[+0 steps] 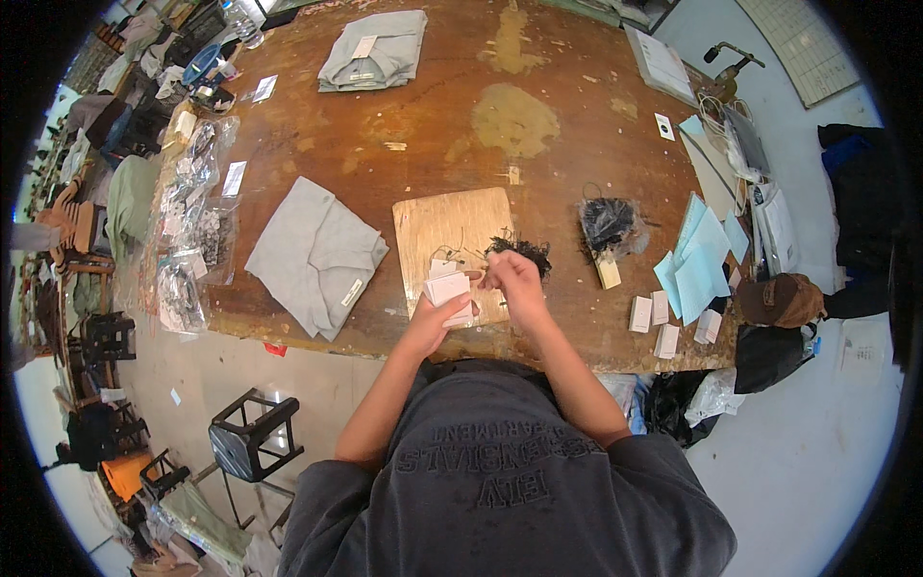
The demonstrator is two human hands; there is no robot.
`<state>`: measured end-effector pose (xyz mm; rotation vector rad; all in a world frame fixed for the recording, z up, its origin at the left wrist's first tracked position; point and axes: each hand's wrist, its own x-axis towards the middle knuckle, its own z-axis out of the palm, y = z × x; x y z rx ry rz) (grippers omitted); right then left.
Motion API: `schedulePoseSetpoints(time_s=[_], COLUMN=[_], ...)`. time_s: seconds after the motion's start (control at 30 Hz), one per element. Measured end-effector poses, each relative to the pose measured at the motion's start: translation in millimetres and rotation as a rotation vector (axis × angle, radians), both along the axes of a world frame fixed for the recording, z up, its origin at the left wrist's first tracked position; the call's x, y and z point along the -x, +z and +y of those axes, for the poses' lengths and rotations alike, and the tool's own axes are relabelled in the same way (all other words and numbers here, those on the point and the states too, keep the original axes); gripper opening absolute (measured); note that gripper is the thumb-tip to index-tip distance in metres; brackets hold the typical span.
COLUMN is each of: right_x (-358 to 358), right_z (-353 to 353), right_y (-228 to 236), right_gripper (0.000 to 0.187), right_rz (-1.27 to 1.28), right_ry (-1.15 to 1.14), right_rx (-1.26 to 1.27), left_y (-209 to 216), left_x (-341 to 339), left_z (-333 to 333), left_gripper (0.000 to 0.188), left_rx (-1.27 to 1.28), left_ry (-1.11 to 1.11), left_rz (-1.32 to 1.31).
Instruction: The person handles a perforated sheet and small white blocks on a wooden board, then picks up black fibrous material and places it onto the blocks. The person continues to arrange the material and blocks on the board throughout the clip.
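Observation:
My left hand [428,330] is closed round a small stack of pale hang tags [446,288], held above a light wooden board [450,213] at the table's near edge. Just right of the stack, my right hand [522,287] has its fingers drawn together in a pinch; whatever is between them is too small to make out. A tangled bunch of black strings [536,256] lies beside and behind the right fingers. Thin dark strands stretch over the board close to the tags. A folded grey garment [315,252] with a small label lies left of the board.
Several stacks of pale tags [665,339] stand at the right, near light blue papers [694,260] and a brown cap [784,299]. A black bundle in plastic [610,226] lies nearer. Another folded grey garment [375,50] is at the back. Plastic bags [197,226] line the left edge.

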<state>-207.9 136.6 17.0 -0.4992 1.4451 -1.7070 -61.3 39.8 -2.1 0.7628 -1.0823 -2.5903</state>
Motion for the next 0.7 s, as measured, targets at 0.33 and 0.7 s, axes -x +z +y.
schedulePoseSetpoints(time_s=[0.33, 0.7], right_x=[-26.6, -4.2], right_z=[-2.0, 19.1], right_y=[15.3, 6.3], right_gripper=[0.023, 0.021], right_rz=[0.776, 1.026], right_ry=[0.087, 0.505], right_rx=[-0.208, -0.648], left_y=[-19.6, 4.5], left_x=[-6.6, -11.5], left_z=[10.0, -11.7], left_gripper=[0.029, 0.056], left_rx=[-0.458, 0.359], left_ry=[0.052, -0.354], left_rz=[0.150, -0.031])
